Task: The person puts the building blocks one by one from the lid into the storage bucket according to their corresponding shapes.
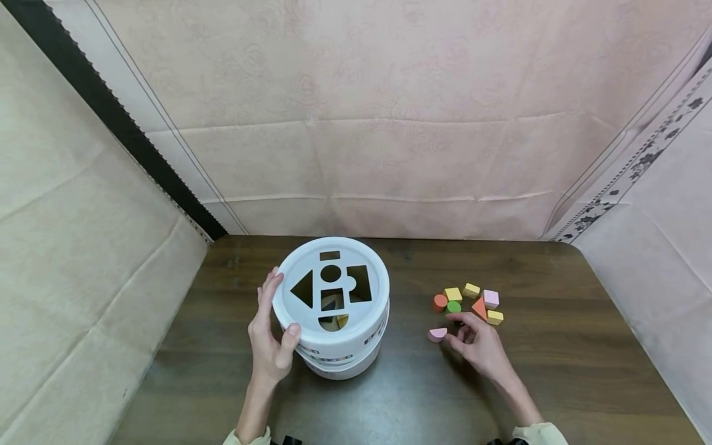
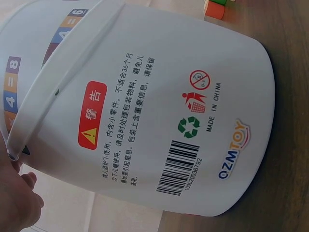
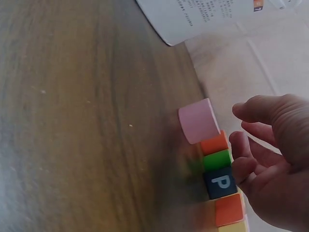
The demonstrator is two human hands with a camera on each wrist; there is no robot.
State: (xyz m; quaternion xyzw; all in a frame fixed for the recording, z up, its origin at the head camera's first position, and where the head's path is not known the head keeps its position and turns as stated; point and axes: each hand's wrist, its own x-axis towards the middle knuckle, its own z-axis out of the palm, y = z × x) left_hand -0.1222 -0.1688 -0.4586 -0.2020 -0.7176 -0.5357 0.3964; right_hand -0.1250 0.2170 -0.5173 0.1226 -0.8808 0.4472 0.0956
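Note:
A white round shape-sorter bucket stands upright on the table; its lid has triangular, round, square and other cut-outs. My left hand holds the bucket's left side at the rim, thumb in front and fingers farther back. A yellow block shows through the lid's front hole. My right hand hovers beside a pink half-round block, fingers loosely bent and apart from it. In the right wrist view a gap shows between thumb and pink block. A dark block marked P lies beyond it.
Behind the right hand lie an orange round block, a green round block, an orange triangular block, a pink cube and several yellow blocks. The wooden table ends at cloth walls behind and beside.

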